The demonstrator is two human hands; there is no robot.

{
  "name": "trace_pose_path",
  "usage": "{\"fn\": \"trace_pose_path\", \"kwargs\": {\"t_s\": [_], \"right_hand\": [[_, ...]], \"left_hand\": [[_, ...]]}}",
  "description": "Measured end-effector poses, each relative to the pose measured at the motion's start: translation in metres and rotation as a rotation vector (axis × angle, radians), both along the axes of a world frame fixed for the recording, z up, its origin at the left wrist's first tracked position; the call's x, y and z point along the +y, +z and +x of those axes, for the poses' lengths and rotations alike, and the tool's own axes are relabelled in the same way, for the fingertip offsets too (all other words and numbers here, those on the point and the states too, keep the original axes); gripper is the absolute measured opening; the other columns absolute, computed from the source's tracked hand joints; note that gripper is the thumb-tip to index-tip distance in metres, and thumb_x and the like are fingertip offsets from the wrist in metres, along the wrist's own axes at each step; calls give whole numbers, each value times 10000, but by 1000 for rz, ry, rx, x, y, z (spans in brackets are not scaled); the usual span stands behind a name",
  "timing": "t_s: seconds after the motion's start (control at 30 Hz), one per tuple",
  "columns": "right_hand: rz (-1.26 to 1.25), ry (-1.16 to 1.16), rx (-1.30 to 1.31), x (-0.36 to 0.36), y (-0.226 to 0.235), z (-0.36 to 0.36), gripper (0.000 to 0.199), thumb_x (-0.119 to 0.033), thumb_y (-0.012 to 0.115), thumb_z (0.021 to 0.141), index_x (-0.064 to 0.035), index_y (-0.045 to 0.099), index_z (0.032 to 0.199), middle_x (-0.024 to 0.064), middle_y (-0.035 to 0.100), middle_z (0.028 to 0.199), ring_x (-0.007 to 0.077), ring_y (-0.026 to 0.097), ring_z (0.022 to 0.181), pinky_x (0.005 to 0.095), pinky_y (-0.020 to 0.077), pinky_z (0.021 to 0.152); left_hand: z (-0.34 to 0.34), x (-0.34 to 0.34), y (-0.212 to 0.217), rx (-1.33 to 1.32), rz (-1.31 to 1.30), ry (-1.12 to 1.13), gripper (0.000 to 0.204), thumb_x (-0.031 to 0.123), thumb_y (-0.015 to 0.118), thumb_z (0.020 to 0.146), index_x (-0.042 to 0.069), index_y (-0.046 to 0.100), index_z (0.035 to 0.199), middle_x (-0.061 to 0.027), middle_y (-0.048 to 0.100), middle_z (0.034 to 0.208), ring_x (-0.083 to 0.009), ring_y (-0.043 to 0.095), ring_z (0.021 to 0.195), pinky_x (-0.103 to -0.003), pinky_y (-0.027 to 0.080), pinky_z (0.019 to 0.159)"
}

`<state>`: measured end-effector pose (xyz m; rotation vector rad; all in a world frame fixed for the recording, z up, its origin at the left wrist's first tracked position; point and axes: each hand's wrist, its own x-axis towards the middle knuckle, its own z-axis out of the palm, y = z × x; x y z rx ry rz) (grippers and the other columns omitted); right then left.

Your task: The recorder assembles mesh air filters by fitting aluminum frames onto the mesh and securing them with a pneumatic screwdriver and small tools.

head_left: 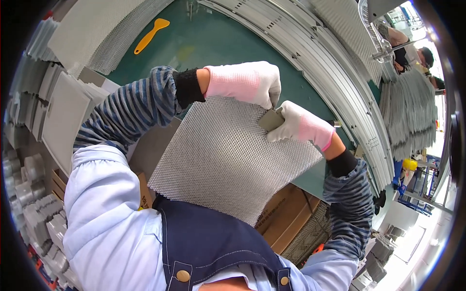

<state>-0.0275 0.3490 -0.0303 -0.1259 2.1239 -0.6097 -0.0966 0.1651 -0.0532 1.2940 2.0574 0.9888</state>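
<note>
A silvery expanded-metal mesh sheet point(218, 150) lies tilted in front of my apron, its far edge over the green table. My left hand point(245, 85), in a pink and white glove, is closed at the sheet's far edge, with its fingers curled down onto it. My right hand point(300, 125), gloved alike, pinches a small flat grey-green piece point(270, 120) between thumb and fingers. That piece lies against the mesh near its far right corner. Both hands are close together, and the left fingertips almost meet the right ones.
A yellow scraper point(151, 36) lies on the green tabletop point(194, 43). Stacked mesh sheets point(104, 34) stand at the far left, and long white metal profiles point(310, 53) run along the right. Cardboard boxes point(286, 213) sit below the table edge. Another person point(407, 51) is at the far right.
</note>
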Motion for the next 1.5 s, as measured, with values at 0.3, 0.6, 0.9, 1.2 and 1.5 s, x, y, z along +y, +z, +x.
{"fn": "trace_pose_path", "kwargs": {"t_s": [0.3,0.6,0.9,1.2,1.5], "right_hand": [[212,191,812,16,-59,28,850,-465,866,556,38,546,1162,194,543,1130,361,537,1074,460,466,884],[150,-51,1005,4,-79,17,702,-484,810,625,9,612,1083,157,577,1045,329,537,1025,435,429,897],[-394,-119,582,65,14,13,298,-200,624,842,-22,681,1074,128,694,870,255,663,894,360,507,816],[930,-116,862,287,-81,72,176,-101,569,789,-68,723,868,174,708,884,349,694,855,423,554,736],[562,-376,1324,334,3,104,287,-44,524,937,-25,597,1214,181,652,1157,315,633,1085,363,496,893]], "left_hand": [[0,-26,-11,1015,116,117,695,195,749,711,41,482,1334,-127,488,1385,-287,418,1330,-461,315,1113],[34,-60,-57,658,-42,233,710,209,722,770,4,441,1389,-207,387,1464,-354,336,1388,-471,260,1150],[6,-89,-64,-523,476,651,308,195,554,974,-71,621,1114,-64,665,944,-112,593,834,-251,472,776],[10,-105,-45,-400,644,619,286,212,557,976,-52,661,1003,-76,680,845,-125,614,752,-262,476,739],[16,-73,-15,-537,378,517,466,-4,583,841,-58,546,1302,-28,655,983,-72,579,869,-202,463,830]]}}
